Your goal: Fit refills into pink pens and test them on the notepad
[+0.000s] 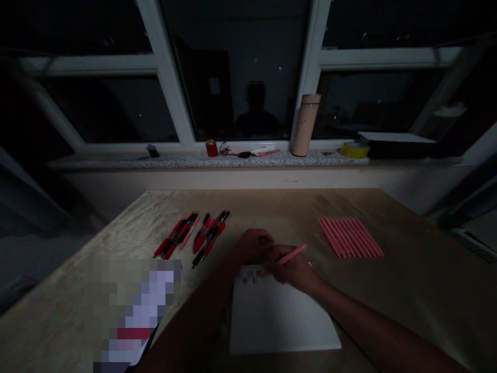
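My right hand (289, 267) is closed round a pink pen (294, 253), whose upper end slants up to the right. It rests over the top part of a white sheet of paper (285, 321). Small dark marks (249, 277) show near the paper's upper left corner. My left hand (253, 244) lies at the paper's top edge, right beside the right hand. Its fingers are curled, their tips partly hidden in shadow, and what they hold, if anything, cannot be made out.
Pink pens (349, 237) lie in a neat row at right. Red and black pens (212, 233) lie in groups at left, above a blurred-out object (143, 311). On the windowsill (174, 161) stand a tall flask (306, 125), a red container (212, 148) and yellow tape (354, 150).
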The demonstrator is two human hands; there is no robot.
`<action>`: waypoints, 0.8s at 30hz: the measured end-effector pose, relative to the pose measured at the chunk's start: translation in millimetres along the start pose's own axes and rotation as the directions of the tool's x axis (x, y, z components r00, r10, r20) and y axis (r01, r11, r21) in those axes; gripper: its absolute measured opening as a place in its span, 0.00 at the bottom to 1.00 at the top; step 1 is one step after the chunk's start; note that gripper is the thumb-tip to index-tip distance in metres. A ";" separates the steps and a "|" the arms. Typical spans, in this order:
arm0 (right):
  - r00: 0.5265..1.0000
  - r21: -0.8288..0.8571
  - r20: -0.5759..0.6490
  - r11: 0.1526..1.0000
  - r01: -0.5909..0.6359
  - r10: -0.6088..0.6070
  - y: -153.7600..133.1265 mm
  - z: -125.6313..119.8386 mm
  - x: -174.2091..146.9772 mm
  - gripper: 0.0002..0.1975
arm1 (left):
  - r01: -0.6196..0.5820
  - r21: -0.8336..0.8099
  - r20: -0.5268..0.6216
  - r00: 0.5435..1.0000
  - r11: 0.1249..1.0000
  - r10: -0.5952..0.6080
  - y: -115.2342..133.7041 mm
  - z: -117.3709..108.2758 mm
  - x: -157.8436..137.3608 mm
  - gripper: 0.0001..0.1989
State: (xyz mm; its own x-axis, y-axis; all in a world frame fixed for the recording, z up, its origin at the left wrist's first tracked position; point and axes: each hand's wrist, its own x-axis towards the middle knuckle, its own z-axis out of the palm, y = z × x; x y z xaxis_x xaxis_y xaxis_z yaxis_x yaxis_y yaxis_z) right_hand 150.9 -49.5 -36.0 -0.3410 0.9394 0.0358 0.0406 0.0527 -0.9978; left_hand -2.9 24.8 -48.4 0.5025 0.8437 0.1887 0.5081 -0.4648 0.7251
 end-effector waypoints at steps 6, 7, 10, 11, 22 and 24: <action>0.973 -0.231 -0.148 0.963 0.139 -0.176 14.7 5.7 -3.6 0.14 | -0.036 -0.039 -0.004 0.999 0.999 0.036 -9.3 2.8 0.8 0.11; 0.969 -0.240 -0.155 0.959 0.150 -0.191 15.2 6.3 -3.7 0.14 | -0.031 -0.042 -0.006 1.000 0.999 0.031 -9.8 3.1 0.9 0.11; 0.962 -0.282 -0.146 0.942 0.183 -0.230 13.6 7.7 -3.3 0.13 | -0.020 -0.036 -0.015 1.000 0.999 0.019 -8.7 3.6 1.1 0.10; 0.962 -0.294 -0.131 0.936 0.192 -0.239 12.6 8.0 -3.1 0.13 | -0.017 -0.038 -0.018 1.000 0.999 0.016 -7.9 3.6 1.2 0.10; 0.962 -0.399 -0.107 0.897 0.189 -0.250 8.1 7.8 -2.1 0.12 | -0.025 -0.059 -0.007 1.000 0.998 0.025 -7.7 2.9 0.7 0.11; 0.965 -0.392 -0.098 0.901 0.188 -0.244 7.3 7.8 -2.5 0.12 | -0.023 -0.068 -0.002 1.000 0.997 0.023 -7.9 2.9 0.7 0.10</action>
State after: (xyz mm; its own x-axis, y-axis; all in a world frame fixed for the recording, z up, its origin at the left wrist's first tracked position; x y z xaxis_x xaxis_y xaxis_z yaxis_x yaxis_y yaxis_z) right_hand 144.8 -54.1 -43.8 -0.2469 0.9267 0.2834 0.3407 0.3568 -0.8698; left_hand -4.5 28.3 -55.9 0.5126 0.8333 0.2070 0.4474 -0.4650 0.7640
